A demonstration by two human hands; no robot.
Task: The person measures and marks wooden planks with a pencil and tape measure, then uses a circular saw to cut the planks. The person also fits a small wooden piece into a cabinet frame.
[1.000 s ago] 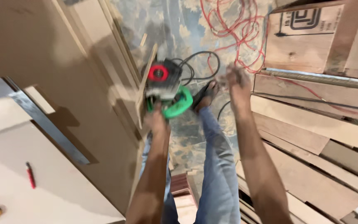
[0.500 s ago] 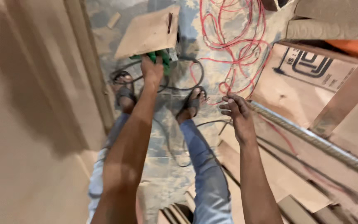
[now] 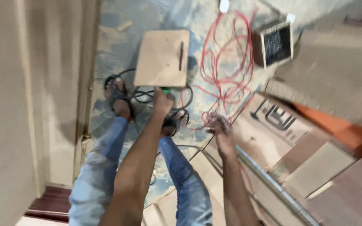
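A person stood over a dusty floor (image 3: 118,50) strewn with red cable (image 3: 227,62) and black cord (image 3: 147,94). It looked like a lowering step; a steady set-down seemed due next. A square board (image 3: 162,58) lay just beyond the left hand (image 3: 162,101), which gripped a mostly hidden green tool (image 3: 165,90). The right hand (image 3: 219,129) hung released, holding nothing, beside it.

green power tool (image 3: 165,90), mostly hidden, under wood board (image 3: 163,58)
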